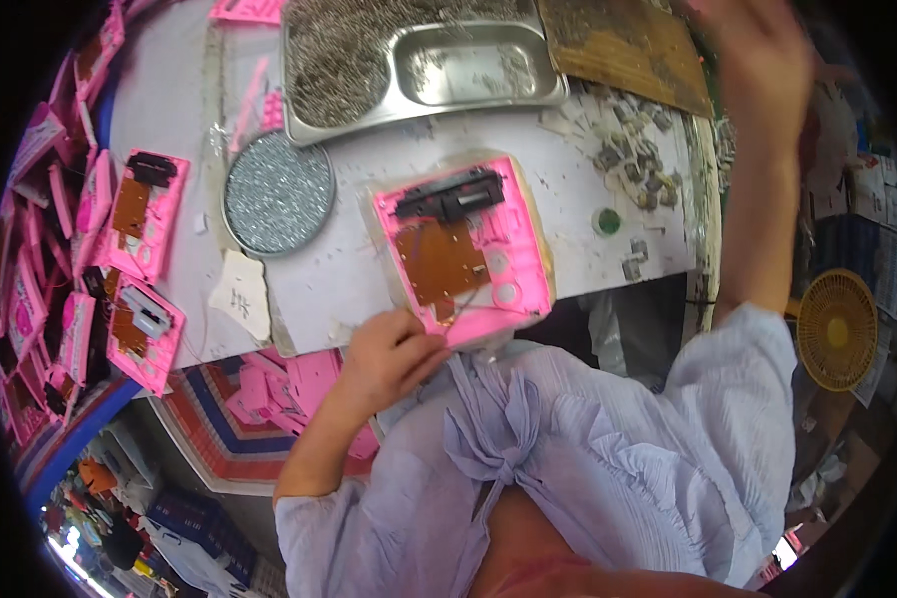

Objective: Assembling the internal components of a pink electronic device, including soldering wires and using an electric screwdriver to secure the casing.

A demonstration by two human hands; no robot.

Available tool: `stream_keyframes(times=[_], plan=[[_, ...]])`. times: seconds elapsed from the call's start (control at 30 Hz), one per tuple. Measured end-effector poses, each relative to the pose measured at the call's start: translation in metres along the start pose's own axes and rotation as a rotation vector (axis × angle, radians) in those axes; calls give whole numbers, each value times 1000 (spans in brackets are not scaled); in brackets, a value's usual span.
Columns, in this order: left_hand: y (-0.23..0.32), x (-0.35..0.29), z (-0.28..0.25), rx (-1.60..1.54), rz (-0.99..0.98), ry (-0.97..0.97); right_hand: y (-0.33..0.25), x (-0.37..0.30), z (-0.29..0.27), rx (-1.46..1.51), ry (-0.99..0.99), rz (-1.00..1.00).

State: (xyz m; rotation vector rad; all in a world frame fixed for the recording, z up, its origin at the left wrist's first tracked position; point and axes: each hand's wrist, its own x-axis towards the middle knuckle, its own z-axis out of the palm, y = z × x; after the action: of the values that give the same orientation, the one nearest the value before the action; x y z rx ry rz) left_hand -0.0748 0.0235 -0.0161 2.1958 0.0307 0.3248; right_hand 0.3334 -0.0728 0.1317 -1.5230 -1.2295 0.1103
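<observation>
The left hand (394,361) is at the near-left corner of an open pink case (521,234), its fingers bent and holding the edge. The case lies at the near edge of the white table (334,274), tilted slightly, a brown board (437,261) and a black part (453,196) inside. The right hand (762,40) is raised at the far right, near a brown sheet (628,50) (it is blurred, so whether its fingers are wide or narrow cannot be told). Beyond the case stand a round dish (333,187) of small metal bits and a steel tray (448,110).
</observation>
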Motion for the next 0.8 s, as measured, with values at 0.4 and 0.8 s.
stream_keyframes(times=[0.4,0.8], plan=[[4,-6,3,46,-70,32,-7,-168,100,-164,-713,-227],[6,-4,0,97,-28,-1,1,-203,99,-184,-520,-270]])
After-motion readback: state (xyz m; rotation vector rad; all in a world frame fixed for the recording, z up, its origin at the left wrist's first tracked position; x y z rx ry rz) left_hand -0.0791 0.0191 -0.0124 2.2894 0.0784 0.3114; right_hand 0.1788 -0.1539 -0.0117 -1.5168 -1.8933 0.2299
